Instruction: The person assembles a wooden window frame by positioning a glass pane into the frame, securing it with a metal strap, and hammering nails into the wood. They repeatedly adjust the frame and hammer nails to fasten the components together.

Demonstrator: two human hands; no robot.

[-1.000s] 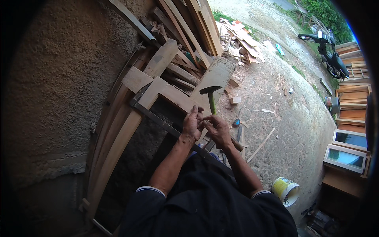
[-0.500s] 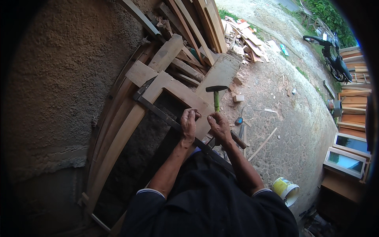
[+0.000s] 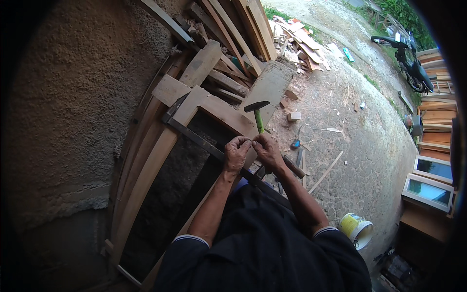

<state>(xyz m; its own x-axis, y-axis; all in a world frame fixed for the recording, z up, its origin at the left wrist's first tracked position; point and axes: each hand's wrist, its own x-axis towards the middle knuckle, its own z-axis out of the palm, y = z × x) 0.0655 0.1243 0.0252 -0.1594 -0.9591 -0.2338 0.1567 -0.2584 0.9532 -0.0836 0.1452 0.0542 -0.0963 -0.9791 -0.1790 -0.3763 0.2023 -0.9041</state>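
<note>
A hammer (image 3: 259,122) with a dark head and green handle points up and away from me, its handle in the closed fingers of my right hand (image 3: 268,153). Close beside it, my left hand (image 3: 235,156) is pinched, and the fingertips of both hands meet. Whatever lies between the left fingers is too small to make out. Both hands hover over the near corner of a wooden frame (image 3: 227,113). Across that frame runs a dark metal bar clamp (image 3: 198,139); its wooden handle (image 3: 294,167) sticks out past my right wrist.
Planks (image 3: 233,29) lean by a rough wall (image 3: 82,97) on the left. Offcuts (image 3: 304,46) are heaped at the far side. A wood block (image 3: 294,116), a blue tape measure (image 3: 295,144) and strips lie on the ground. To the right are a bucket (image 3: 348,225), glazed frames (image 3: 427,192) and a motorcycle (image 3: 411,68).
My hands have come together at the fingertips, the left rising slightly to the right. The hammer has tilted and shifted a little left. The whole view has shifted slightly.
</note>
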